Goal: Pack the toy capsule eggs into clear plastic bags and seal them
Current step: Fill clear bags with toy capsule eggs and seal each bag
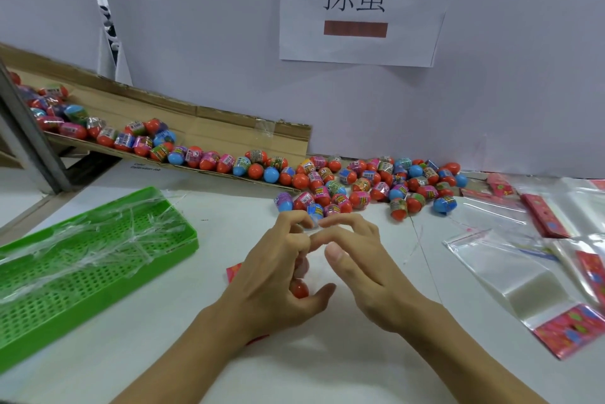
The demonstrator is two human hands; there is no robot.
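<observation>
My left hand (pixel 278 272) grips a clear plastic bag (pixel 316 268) that holds a red capsule egg (pixel 299 289); the bag is mostly hidden behind the fingers. My right hand (pixel 357 259) pinches the bag's top edge beside the left fingertips. A red header card (pixel 233 272) of the bag pokes out left of my left hand. Many red, blue and pink capsule eggs (pixel 360 184) lie in a heap on the white table beyond my hands.
A cardboard chute (pixel 212 135) slopes down from the left, lined with more eggs. A green perforated tray (pixel 82 266) with plastic strips lies at left. Empty clear bags with red headers (pixel 523 276) are spread at right. A wall with a paper sign (pixel 360 7) stands behind.
</observation>
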